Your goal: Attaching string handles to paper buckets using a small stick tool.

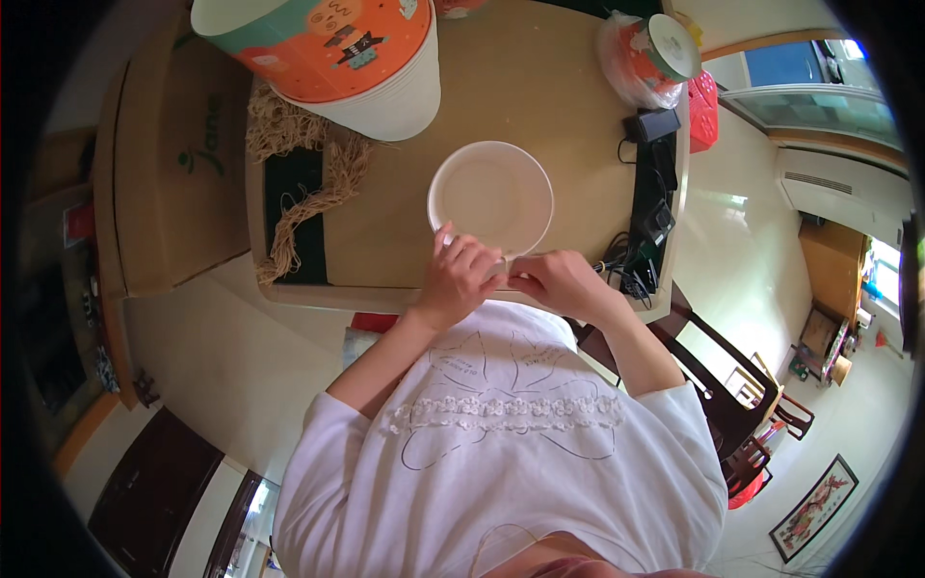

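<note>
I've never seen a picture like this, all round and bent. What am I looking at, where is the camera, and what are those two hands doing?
No machine here: a person wears a wide-angle camera on the head, looking down, which bends straight edges. The left hand and right hand meet at the near rim of a white paper bowl on a wooden table; whether they pinch something small, I cannot tell. Also there: an orange patterned bucket, tan fibre cord, a bagged roll of tape and black chargers with cables.

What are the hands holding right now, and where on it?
Both the left hand and right hand pinch the near rim of the white bowl.
</note>
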A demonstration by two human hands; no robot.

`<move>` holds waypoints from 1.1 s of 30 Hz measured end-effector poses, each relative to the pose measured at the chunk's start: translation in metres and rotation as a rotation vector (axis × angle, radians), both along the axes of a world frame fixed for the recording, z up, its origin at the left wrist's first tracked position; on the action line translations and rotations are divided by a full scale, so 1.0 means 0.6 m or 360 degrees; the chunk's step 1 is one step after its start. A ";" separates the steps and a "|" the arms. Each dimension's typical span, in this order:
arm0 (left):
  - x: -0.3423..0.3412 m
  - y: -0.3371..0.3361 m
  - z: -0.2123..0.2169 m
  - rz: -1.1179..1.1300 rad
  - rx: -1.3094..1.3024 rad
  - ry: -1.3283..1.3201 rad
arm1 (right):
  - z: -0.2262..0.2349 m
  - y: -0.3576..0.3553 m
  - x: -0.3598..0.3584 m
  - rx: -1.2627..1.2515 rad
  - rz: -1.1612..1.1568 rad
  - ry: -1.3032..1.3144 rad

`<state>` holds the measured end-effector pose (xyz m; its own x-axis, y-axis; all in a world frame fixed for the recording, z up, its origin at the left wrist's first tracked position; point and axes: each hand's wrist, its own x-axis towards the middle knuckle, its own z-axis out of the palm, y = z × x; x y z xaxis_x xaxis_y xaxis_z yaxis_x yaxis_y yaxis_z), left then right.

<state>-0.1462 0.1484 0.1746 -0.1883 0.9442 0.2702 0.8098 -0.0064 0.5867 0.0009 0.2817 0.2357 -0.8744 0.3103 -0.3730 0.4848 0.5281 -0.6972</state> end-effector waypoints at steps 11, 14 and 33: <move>-0.002 -0.009 -0.018 0.0057 0.0019 -0.0193 | -0.007 0.027 -0.041 0.0081 -0.0305 0.0472; -0.012 -0.026 -0.019 0.0000 -0.0015 -0.0099 | -0.048 0.011 -0.022 0.0140 -0.0014 0.0332; -0.042 -0.021 -0.012 -0.0179 0.0010 -0.0097 | -0.060 0.008 -0.025 -0.0265 -0.0030 0.0168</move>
